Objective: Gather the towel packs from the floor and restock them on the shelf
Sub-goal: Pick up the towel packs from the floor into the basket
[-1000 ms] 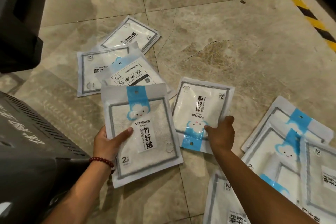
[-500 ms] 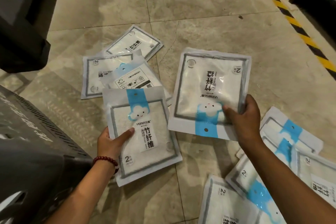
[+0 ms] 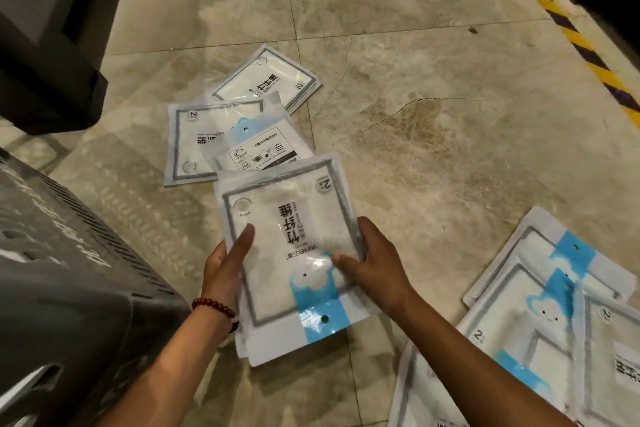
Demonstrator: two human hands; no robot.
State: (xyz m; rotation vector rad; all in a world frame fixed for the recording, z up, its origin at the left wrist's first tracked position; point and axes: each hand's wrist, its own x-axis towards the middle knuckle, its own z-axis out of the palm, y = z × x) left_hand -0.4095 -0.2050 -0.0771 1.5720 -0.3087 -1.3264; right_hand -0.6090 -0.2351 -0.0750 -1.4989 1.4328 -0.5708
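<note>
A stack of two white towel packs (image 3: 291, 239) with blue hang tabs is held above the floor in front of me. My left hand (image 3: 225, 263) grips its left edge, thumb lying on the top pack. My right hand (image 3: 372, 263) grips its right edge, thumb on top. The top pack lies upside down, its blue tab toward me. Three more packs (image 3: 249, 125) lie overlapping on the tiles just beyond. Several packs (image 3: 554, 322) lie in a heap at the lower right.
A grey slotted plastic crate (image 3: 69, 270) stands at the lower left. A dark shelf base (image 3: 45, 55) sits at the upper left. Yellow-black hazard tape (image 3: 571, 35) runs along the floor at the upper right. Cracked beige tiles (image 3: 433, 107) lie between.
My right hand lifted a pack off the floor, carried it left and laid it on the pack in my left hand. Both hands now hold the stack.
</note>
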